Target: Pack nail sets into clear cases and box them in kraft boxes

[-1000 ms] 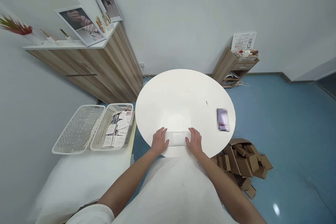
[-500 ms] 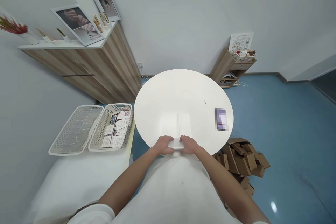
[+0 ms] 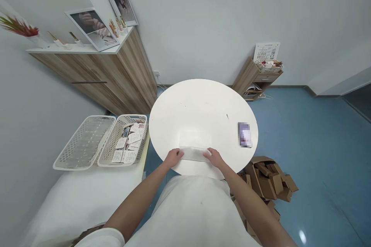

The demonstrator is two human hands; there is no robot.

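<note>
A thin white sheet (image 3: 194, 154), folded or curled into a wide strip, stretches between my hands over the near edge of the white oval table (image 3: 199, 100). My left hand (image 3: 174, 157) pinches its left end, and my right hand (image 3: 215, 157) grips its right end with the thumb on top. Beyond the strip a paler, glossy rectangle shows on the tabletop; I cannot tell whether it is more of the sheet or a reflection. On the table's right side lies a purple item (image 3: 245, 135), blurred by pixels.
Two white plastic baskets stand at the left: one with clear packaging (image 3: 87, 141), one with printed cards (image 3: 133, 139). A wooden cabinet (image 3: 116, 69) rises behind them. Brown cardboard boxes (image 3: 269, 179) are piled at the lower right. A small shelf (image 3: 252, 79) stands against the back wall.
My hands have moved apart sideways, from close together at the table's near edge to the two ends of the white sheet, which now shows as a wide strip.
</note>
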